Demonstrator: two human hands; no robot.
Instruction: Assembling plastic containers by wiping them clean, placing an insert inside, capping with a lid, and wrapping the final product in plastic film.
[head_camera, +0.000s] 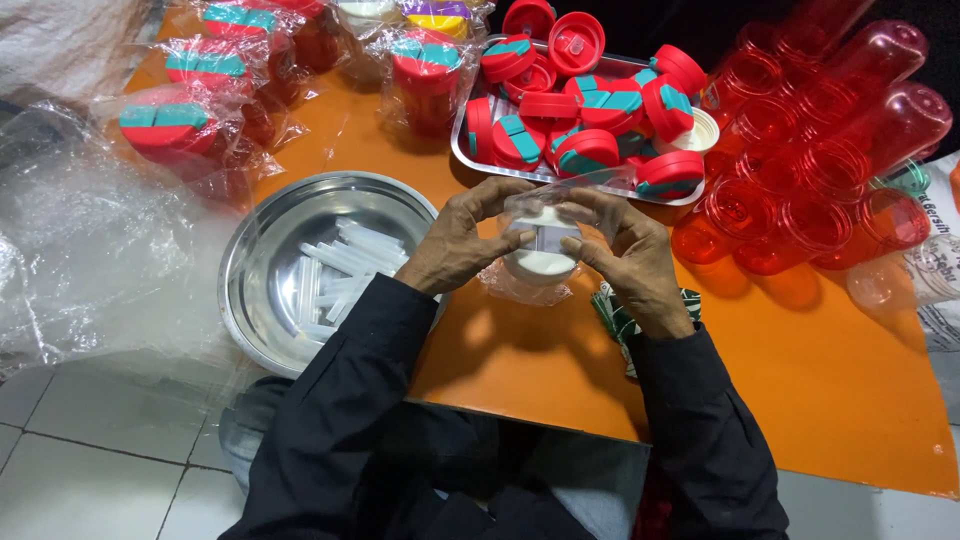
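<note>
Holding a white lid (541, 250) wrapped in a thin clear plastic bag (520, 285), both hands meet over the orange mat (800, 370), just in front of the rectangular steel tray (462, 150). Left hand (462, 245): fingers curled around the near-left side of the lid, thumb and fingertips pinching the bag film at its top. Right hand (630, 255): fingers bent over the right rim, gripping lid and film together. Both hands grasp; neither is slack. Black sleeves (340, 420) cover both forearms.

Tray holds a loose heap of red lids with teal flaps (590, 110), one white lid among them at its right end. Right of the tray: a stack of clear red bottles (830, 150) lying on their sides, mouths facing the camera. Left of the tray: several bagged bottles with red and teal lids (170, 125), standing or leaning on the mat. Nearer than the tray and to its left: a round steel bowl (250, 290) containing clear plastic straws (345, 265), close beside the left wrist. Crumpled clear plastic sheeting (90, 250) lies beyond the bowl, left of the tray. Grey floor tiles (90, 460) show below the mat edge.
</note>
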